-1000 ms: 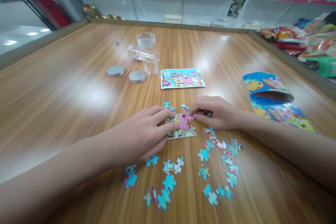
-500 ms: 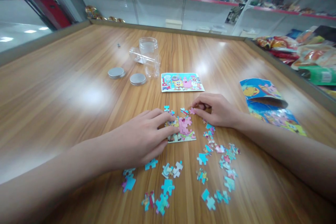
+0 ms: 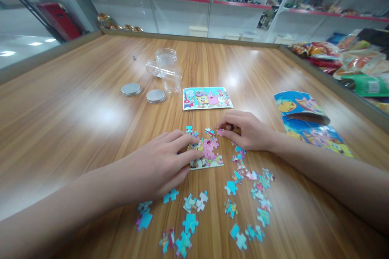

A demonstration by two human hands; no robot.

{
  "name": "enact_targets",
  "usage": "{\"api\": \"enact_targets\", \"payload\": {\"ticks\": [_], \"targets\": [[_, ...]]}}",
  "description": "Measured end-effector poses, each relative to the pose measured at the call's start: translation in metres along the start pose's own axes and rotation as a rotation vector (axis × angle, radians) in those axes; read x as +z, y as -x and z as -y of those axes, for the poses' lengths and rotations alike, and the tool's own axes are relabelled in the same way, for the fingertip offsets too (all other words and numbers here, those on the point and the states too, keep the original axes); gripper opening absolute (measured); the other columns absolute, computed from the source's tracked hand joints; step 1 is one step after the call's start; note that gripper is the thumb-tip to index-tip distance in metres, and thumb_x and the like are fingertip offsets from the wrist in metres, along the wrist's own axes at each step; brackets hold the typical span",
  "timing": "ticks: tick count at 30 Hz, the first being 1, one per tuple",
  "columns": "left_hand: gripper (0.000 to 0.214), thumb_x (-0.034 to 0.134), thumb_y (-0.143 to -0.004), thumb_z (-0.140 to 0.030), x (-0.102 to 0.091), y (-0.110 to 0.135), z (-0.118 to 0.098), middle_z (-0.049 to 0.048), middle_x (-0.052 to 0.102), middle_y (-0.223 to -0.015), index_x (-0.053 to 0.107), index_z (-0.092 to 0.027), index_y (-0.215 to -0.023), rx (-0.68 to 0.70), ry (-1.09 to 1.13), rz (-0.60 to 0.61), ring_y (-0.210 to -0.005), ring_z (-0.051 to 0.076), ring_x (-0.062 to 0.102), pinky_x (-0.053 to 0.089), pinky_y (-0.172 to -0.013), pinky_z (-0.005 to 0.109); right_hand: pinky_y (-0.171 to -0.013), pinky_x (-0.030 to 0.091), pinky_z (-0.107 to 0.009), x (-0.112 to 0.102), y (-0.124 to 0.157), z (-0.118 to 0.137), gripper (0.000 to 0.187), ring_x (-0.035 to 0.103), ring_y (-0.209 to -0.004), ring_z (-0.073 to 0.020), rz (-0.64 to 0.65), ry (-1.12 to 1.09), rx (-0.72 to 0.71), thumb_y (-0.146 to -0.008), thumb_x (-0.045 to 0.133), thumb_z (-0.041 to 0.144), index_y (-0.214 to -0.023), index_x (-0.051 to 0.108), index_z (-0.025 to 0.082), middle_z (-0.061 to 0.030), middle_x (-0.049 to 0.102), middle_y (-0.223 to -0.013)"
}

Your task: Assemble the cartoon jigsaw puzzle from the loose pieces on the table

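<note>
My left hand [image 3: 165, 160] lies with fingers spread on a partly joined jigsaw puzzle [image 3: 210, 151], covering its left side. A pink figure shows on the joined part. Just beyond its upper right corner, my right hand [image 3: 244, 129] pinches a small pink puzzle piece [image 3: 220, 132] between thumb and fingertips. A loose red-and-blue piece [image 3: 209, 132] lies beside that one. Loose pieces, mostly light blue, are scattered nearer to me, among them a blue piece [image 3: 190, 223] and a greenish piece [image 3: 263, 216]. Behind the puzzle lies a cartoon picture card [image 3: 208, 98].
Clear plastic jars [image 3: 168, 71] stand and lie at the back, near two silver lids [image 3: 156, 96]. A curled blue printed sheet [image 3: 313, 123] rests at right. Snack bags [image 3: 355, 58] sit beyond the raised table edge, with shelves behind.
The whole view has shifted slightly, so things appear a little lower and to the left. My hands keep nearly the same pose, the right still pinching the pink piece.
</note>
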State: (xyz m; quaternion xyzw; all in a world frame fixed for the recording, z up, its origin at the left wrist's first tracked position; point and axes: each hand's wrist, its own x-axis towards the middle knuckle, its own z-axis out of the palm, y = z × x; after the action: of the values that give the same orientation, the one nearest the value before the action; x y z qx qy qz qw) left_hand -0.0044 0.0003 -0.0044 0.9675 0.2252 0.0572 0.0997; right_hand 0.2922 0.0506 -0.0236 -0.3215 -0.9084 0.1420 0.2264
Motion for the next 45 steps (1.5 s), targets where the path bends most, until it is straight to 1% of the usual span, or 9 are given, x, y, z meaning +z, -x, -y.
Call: {"api": "enact_targets", "payload": {"ticks": [3, 6, 10, 18, 23, 28, 32, 37, 45], "targets": [[0.037, 0.044, -0.099, -0.020, -0.001, -0.001, -0.001, 0.0141, 0.053, -0.131, 0.053, -0.021, -0.135, -0.001, -0.002, 0.006, -0.122, 0.030, 0.052, 0.050, -0.101, 0.052, -0.069, 0.045, -0.027, 0.000, 0.001, 0.002, 0.007, 0.056, -0.074, -0.0143, -0.020, -0.054, 0.011, -0.089, 0.065, 0.021, -0.091, 0.066, 0.015, -0.0036, 0.064, -0.080], [0.038, 0.043, -0.099, -0.020, -0.002, -0.002, -0.002, 0.0144, 0.054, -0.130, 0.052, -0.021, -0.136, 0.003, -0.005, 0.002, -0.121, 0.030, 0.052, 0.051, -0.099, 0.052, -0.061, 0.044, -0.024, 0.002, 0.003, 0.009, 0.006, 0.055, -0.066, -0.0117, -0.043, -0.171, 0.018, -0.087, 0.068, 0.020, -0.086, 0.065, 0.015, -0.0021, 0.065, -0.076], [0.044, 0.048, -0.097, -0.018, -0.001, -0.002, -0.001, 0.0138, 0.053, -0.134, 0.049, -0.021, -0.140, 0.020, -0.003, -0.026, -0.122, 0.030, 0.052, 0.050, -0.102, 0.052, -0.055, 0.042, -0.022, 0.005, 0.006, 0.023, 0.007, 0.054, -0.062, -0.0099, 0.014, -0.320, -0.004, -0.089, 0.067, 0.022, -0.087, 0.068, 0.015, -0.0015, 0.066, -0.074], [0.042, 0.047, -0.096, -0.016, -0.002, -0.003, -0.002, 0.0148, 0.055, -0.131, 0.052, -0.020, -0.137, 0.026, -0.007, -0.042, -0.120, 0.029, 0.054, 0.052, -0.100, 0.051, -0.059, 0.041, -0.024, 0.009, 0.005, 0.028, 0.005, 0.053, -0.062, -0.0104, 0.033, -0.220, -0.044, -0.088, 0.066, 0.020, -0.087, 0.069, 0.016, 0.0007, 0.063, -0.070], [0.042, 0.046, -0.097, -0.018, -0.002, -0.002, -0.002, 0.0138, 0.054, -0.132, 0.051, -0.022, -0.139, 0.013, -0.009, -0.021, -0.122, 0.030, 0.052, 0.050, -0.101, 0.051, -0.065, 0.042, -0.026, 0.009, 0.004, 0.027, 0.006, 0.055, -0.070, -0.0126, 0.057, -0.195, -0.082, -0.088, 0.062, 0.016, -0.090, 0.068, 0.016, -0.0020, 0.065, -0.077], [0.043, 0.046, -0.097, -0.017, -0.001, -0.002, -0.002, 0.0139, 0.052, -0.135, 0.049, -0.020, -0.140, 0.018, -0.008, -0.017, -0.123, 0.029, 0.051, 0.049, -0.103, 0.051, -0.068, 0.041, -0.029, 0.008, 0.006, 0.026, 0.013, 0.053, -0.074, -0.0149, 0.098, -0.165, -0.100, -0.090, 0.059, 0.018, -0.100, 0.067, 0.016, -0.0037, 0.062, -0.082], [0.041, 0.046, -0.097, -0.017, -0.002, -0.002, -0.003, 0.0141, 0.053, -0.132, 0.050, -0.020, -0.138, 0.019, -0.009, -0.019, -0.121, 0.029, 0.052, 0.050, -0.101, 0.051, -0.071, 0.042, -0.031, 0.007, 0.007, 0.026, 0.012, 0.054, -0.080, -0.0166, 0.117, -0.140, -0.110, -0.090, 0.060, 0.019, -0.100, 0.066, 0.016, -0.0052, 0.062, -0.086], [0.042, 0.047, -0.096, -0.017, -0.001, -0.001, -0.002, 0.0137, 0.053, -0.133, 0.050, -0.021, -0.138, 0.018, -0.007, -0.024, -0.120, 0.029, 0.052, 0.050, -0.101, 0.052, -0.071, 0.042, -0.030, 0.006, 0.007, 0.026, 0.010, 0.055, -0.080, -0.0163, 0.126, -0.152, -0.124, -0.091, 0.059, 0.018, -0.099, 0.064, 0.014, -0.0059, 0.061, -0.088], [0.040, 0.046, -0.097, -0.018, 0.000, -0.002, -0.001, 0.0127, 0.051, -0.135, 0.051, -0.021, -0.137, 0.002, -0.021, -0.001, -0.121, 0.029, 0.051, 0.049, -0.103, 0.051, -0.069, 0.044, -0.027, 0.007, 0.007, 0.027, 0.008, 0.054, -0.077, -0.0142, 0.084, -0.206, -0.107, -0.088, 0.062, 0.017, -0.095, 0.064, 0.014, -0.0042, 0.061, -0.085]]}}
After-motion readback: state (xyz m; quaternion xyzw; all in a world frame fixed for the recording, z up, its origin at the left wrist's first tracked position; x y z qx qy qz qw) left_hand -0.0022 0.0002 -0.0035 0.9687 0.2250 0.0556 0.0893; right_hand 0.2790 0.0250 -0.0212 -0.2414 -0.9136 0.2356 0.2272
